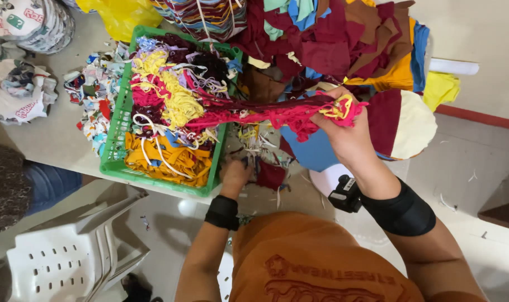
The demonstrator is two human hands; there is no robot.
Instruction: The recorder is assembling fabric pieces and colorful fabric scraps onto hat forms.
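The person wears an orange T-shirt (316,263) with a darker orange print across the chest. Each bare forearm carries a black elastic band: a narrow one (222,212) on the left wrist, a wider one (403,211) on the right with a small black device (345,194) clipped beside it.

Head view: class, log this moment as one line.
right hand: grips pink strip bundle | left hand: on scraps, table | green basket: full
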